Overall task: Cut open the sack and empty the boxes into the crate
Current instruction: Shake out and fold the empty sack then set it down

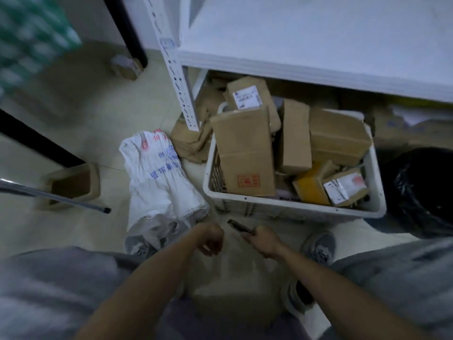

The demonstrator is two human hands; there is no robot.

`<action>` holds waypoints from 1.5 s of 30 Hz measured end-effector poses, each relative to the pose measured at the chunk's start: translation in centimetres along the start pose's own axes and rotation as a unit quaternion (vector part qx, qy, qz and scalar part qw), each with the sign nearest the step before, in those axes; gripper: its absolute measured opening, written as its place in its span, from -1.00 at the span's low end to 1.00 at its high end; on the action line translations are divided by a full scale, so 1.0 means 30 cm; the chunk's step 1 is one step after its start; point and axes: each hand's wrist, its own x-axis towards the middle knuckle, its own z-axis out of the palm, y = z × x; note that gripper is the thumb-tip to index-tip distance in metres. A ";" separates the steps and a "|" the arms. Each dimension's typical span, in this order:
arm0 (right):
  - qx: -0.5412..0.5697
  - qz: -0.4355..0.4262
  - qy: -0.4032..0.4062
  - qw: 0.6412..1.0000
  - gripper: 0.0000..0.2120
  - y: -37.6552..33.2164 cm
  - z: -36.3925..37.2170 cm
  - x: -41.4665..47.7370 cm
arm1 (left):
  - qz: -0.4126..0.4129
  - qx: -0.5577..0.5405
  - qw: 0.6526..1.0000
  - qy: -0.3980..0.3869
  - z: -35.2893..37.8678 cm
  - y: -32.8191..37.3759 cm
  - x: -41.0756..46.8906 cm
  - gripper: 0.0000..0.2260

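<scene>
Head view: both forearms reach in from the bottom of the frame toward its lower middle. The left hand [210, 239] hangs with the wrist bent and the fingers curled under into a loose fist; nothing shows in it. Just to its right, the right hand [263, 241] grips a dark knife [239, 226], whose tip points up and left toward the crate's near wall. The two hands are near each other but apart.

The white woven sack [160, 177], printed with red and blue characters, lies crumpled on the pale floor left of centre, its lower end by the person's left shoe [139, 245]. Just beside it on the right stands the white plastic crate [294, 208], in the middle right of the frame, partly under a white shelf [306, 45]. Brown cardboard boxes [245, 153] fill the crate, heaped at angles, with a yellow box [310, 186] among them at the near right. More flattened cardboard [191, 138] lies behind the sack against the shelf's upright. A black bag [426, 190] sits at the right edge.
</scene>
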 end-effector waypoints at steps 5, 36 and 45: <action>0.126 -0.045 0.035 0.990 -0.71 -0.215 0.000 -0.164 | 0.072 -0.253 0.965 0.000 -0.097 -0.039 -0.269 -0.83; 0.334 -0.191 0.044 0.922 -0.60 -0.561 -0.164 -0.281 | 0.407 -0.562 0.717 0.067 -0.225 0.195 -0.551 -0.77; 0.357 -0.150 0.051 0.921 -0.54 -0.549 -0.168 -0.280 | 0.420 -0.554 0.715 0.079 -0.213 0.212 -0.541 -0.80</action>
